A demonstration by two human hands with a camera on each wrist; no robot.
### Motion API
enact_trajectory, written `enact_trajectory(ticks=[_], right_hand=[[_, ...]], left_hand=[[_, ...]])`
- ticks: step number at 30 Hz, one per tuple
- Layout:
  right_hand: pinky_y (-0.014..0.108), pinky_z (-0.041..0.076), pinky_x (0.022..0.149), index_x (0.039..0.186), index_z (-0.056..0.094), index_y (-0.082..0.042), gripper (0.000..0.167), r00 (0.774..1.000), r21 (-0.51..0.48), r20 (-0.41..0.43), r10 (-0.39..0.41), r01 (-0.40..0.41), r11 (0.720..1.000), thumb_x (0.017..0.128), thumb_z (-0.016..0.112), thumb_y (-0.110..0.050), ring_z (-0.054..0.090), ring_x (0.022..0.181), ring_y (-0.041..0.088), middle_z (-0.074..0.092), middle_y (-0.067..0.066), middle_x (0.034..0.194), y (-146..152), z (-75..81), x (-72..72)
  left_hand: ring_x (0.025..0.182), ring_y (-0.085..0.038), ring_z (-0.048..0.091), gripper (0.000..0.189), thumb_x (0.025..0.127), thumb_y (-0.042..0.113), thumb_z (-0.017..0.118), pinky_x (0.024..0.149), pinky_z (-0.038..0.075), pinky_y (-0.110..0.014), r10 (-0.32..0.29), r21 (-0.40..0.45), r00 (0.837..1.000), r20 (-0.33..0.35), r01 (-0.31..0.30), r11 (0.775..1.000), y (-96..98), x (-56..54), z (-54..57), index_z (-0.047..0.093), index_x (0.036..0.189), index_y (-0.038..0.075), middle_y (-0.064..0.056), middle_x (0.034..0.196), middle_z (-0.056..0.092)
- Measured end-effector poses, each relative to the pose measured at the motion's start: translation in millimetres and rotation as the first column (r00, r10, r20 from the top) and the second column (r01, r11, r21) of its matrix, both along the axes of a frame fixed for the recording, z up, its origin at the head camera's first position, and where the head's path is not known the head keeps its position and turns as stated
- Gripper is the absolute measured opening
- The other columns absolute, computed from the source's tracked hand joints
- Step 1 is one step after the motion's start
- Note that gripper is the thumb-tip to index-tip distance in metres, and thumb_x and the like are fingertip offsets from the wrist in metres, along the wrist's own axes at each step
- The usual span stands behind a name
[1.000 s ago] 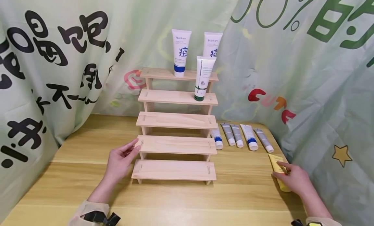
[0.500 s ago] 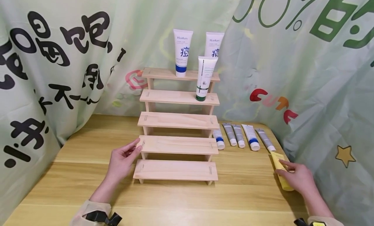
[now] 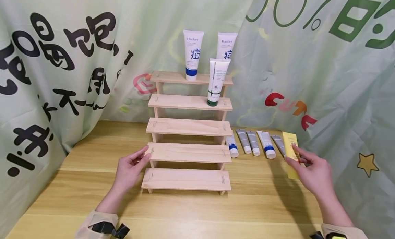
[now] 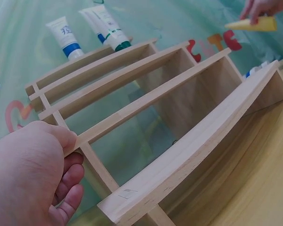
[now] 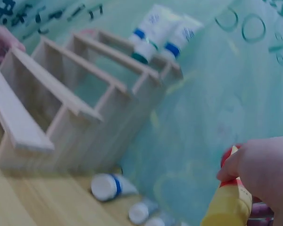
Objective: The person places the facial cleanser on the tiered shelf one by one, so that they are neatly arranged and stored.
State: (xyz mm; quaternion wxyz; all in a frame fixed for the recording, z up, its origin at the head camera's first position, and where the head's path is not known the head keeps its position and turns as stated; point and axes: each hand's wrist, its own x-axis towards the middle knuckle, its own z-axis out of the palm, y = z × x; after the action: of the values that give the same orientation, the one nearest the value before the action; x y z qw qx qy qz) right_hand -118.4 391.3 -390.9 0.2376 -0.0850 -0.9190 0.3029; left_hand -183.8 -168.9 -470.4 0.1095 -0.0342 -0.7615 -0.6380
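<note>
My left hand (image 3: 131,168) pinches the left end of the second-lowest step of a wooden tiered display stand (image 3: 188,152); the left wrist view shows thumb and fingers around that plank's corner. At the right, my right hand (image 3: 313,168) holds a yellow squeeze tube (image 3: 290,139) between thumb and fingers, raised above the table with its shadow below. In the right wrist view the yellow tube's cap end (image 5: 226,209) points toward the camera. Two white tubes with blue bands (image 3: 193,55) stand on the top step, and a white tube with a green cap (image 3: 217,82) stands one step lower.
Right of the stand, several tubes lie in a row on the wooden table (image 3: 253,204): white-and-blue ones (image 3: 266,144) and grey ones (image 3: 253,143). The yellow tube partly covers the rightmost grey one. A printed curtain (image 3: 339,105) hangs behind and at both sides.
My right hand has lifted the yellow tube off the table, and the tube now stands more upright and farther back. The left hand keeps its hold on the stand.
</note>
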Motion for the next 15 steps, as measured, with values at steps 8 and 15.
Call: enact_trajectory(ticks=[8,15], right_hand=[[0.008,0.046,0.062,0.139,0.073,-0.020,0.051,0.989,-0.096,-0.144,0.028,-0.043,0.994,0.090,0.088,-0.023,0.059,0.086,0.000,0.071,0.014,0.131,-46.3,35.1,-7.6],[0.009,0.050,0.067,0.136,0.074,-0.023,0.052,0.963,-0.168,-0.248,0.102,-0.147,0.975,0.088,0.089,-0.012,0.063,0.092,0.005,0.071,-0.003,0.125,-78.7,60.1,-15.6]], left_hand=[[0.083,-0.020,0.064,0.038,0.099,0.019,0.079,0.068,0.057,-0.027,0.008,-0.004,1.000,0.000,-0.008,1.000,-0.9,1.5,0.4,0.073,0.134,0.008,-0.011,0.100,0.072],[0.084,-0.022,0.064,0.037,0.099,0.019,0.079,0.068,0.056,-0.027,0.001,-0.016,1.000,-0.022,-0.001,1.000,0.2,0.4,-1.2,0.073,0.134,0.009,-0.013,0.102,0.073]])
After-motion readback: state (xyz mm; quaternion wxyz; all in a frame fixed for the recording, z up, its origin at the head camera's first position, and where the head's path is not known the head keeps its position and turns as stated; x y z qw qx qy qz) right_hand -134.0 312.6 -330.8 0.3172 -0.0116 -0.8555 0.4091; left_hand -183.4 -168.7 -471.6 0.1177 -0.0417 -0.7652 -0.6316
